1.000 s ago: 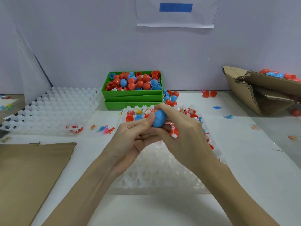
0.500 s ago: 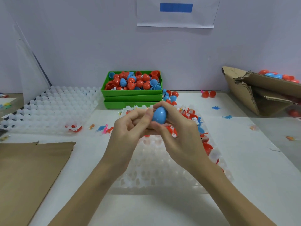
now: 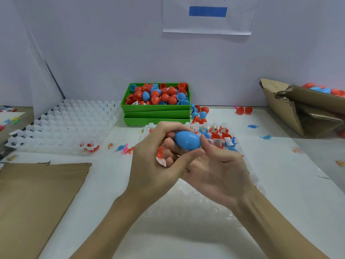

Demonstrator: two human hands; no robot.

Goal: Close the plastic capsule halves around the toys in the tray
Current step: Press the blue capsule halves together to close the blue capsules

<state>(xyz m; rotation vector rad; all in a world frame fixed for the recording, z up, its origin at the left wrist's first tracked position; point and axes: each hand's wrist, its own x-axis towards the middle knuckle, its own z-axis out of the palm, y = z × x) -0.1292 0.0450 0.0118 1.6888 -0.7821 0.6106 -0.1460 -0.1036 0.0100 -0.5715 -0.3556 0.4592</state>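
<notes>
Both hands up over tray [image 3: 248, 176]: L hand [image 3: 158, 161] & R hand [image 3: 216, 172] each grip blue capsule [image 3: 187, 140], fingers curled round it.

Blue capsule [image 3: 187, 140]; green bins [image 3: 156, 109] with red, blue halves; white tray [image 3: 61, 126]; brown cardboard [image 3: 35, 199].

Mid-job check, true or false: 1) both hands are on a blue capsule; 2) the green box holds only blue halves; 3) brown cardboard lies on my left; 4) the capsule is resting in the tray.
1) True: the left hand and right hand both hold the blue capsule.
2) False: the green box holds red and blue halves.
3) True: the brown cardboard sheet lies on the left.
4) False: the capsule is held above the white tray.
</notes>
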